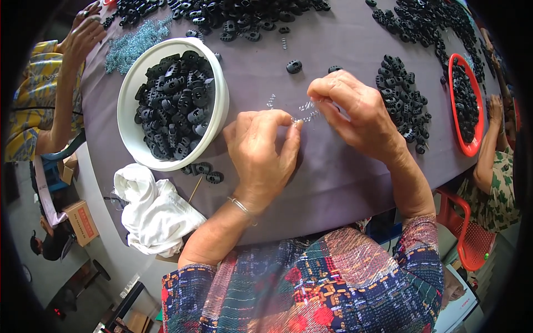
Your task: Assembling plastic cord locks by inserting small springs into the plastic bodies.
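My left hand, with a thin bangle at the wrist, pinches one end of a small cluster of thin metal coil springs over the table. Opposite it, my right hand has thumb and forefinger pressed together at the other side of the same springs. How many springs are tangled there is too fine to tell. Just behind my left fingers another small coil spring shows. A single black plastic piece, like a cord lock, lies beyond my hands, and a second one is partly hidden by my right hand.
Left of my hands stands a white bowl full of black plastic pieces. A white cloth lies at the near left edge. Heaped springs and black pieces cover other spots. A red tray and other people flank the table.
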Demonstrator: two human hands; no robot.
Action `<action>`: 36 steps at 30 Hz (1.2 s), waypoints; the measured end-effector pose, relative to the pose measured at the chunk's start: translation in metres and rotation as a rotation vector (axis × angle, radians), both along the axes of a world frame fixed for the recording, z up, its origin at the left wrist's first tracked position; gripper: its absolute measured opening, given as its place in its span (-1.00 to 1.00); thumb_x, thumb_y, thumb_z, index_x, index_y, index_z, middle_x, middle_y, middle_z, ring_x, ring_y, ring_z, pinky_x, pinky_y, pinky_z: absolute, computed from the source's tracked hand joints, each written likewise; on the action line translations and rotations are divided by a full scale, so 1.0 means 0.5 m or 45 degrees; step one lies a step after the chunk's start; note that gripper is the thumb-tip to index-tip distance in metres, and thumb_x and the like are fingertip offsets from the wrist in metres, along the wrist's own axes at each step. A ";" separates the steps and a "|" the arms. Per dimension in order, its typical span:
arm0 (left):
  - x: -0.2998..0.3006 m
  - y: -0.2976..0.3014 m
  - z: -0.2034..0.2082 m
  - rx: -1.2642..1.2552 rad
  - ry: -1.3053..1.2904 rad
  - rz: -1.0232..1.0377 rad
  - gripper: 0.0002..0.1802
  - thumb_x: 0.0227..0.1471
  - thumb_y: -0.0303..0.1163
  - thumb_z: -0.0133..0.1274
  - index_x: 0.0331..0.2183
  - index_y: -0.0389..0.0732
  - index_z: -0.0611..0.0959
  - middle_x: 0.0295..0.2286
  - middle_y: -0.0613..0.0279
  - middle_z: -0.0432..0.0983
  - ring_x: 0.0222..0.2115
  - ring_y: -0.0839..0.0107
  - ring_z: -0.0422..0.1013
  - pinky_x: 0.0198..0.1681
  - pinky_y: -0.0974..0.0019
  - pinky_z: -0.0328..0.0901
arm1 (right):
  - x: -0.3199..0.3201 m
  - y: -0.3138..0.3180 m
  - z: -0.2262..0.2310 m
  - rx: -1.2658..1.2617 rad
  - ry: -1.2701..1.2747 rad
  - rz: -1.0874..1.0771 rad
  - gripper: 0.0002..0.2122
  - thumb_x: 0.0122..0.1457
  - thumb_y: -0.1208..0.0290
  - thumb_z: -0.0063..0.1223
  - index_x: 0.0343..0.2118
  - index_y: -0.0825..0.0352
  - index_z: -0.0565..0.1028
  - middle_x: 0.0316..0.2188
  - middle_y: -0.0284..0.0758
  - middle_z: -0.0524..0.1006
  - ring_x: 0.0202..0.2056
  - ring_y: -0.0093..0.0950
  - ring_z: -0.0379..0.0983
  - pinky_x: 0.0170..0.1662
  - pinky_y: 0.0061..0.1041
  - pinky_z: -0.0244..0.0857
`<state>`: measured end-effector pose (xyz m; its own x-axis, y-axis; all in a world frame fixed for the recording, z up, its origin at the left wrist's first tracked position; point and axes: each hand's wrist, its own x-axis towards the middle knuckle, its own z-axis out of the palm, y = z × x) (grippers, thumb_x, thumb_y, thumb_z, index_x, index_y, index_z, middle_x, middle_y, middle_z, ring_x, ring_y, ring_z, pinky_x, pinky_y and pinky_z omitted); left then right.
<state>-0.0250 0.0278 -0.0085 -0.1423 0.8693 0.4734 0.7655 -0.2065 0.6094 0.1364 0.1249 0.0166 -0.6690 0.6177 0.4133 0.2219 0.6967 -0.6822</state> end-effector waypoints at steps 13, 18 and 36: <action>-0.005 0.006 -0.003 0.039 0.026 -0.016 -0.70 -0.23 -0.53 0.24 -0.33 -0.13 0.60 -0.51 0.39 0.48 -0.41 0.36 0.37 -0.29 0.27 0.18 | -0.001 -0.003 0.005 -0.041 0.011 0.005 -0.80 -0.03 0.67 0.10 -0.30 0.37 0.46 -0.42 -0.24 0.53 -0.35 -0.28 0.49 -0.31 -0.41 0.41; -0.004 0.010 -0.012 0.087 -0.104 -0.017 -0.61 -0.26 -0.57 0.25 -0.26 -0.16 0.58 -0.47 0.37 0.50 -0.39 0.33 0.38 -0.26 0.28 0.19 | -0.001 0.003 0.001 0.015 0.005 -0.041 -0.79 -0.04 0.68 0.11 -0.31 0.35 0.47 -0.38 -0.24 0.52 -0.31 -0.28 0.48 -0.28 -0.40 0.40; 0.031 -0.035 0.004 0.273 -0.203 -0.848 -0.71 -0.35 -0.32 0.31 -0.65 -0.11 0.47 -0.68 0.41 0.33 -0.70 0.48 0.22 -0.63 0.37 0.05 | -0.023 -0.019 -0.013 0.294 -0.160 0.051 -0.79 -0.14 0.63 0.13 -0.37 0.32 0.47 -0.36 -0.30 0.43 -0.31 -0.31 0.37 -0.21 -0.37 0.30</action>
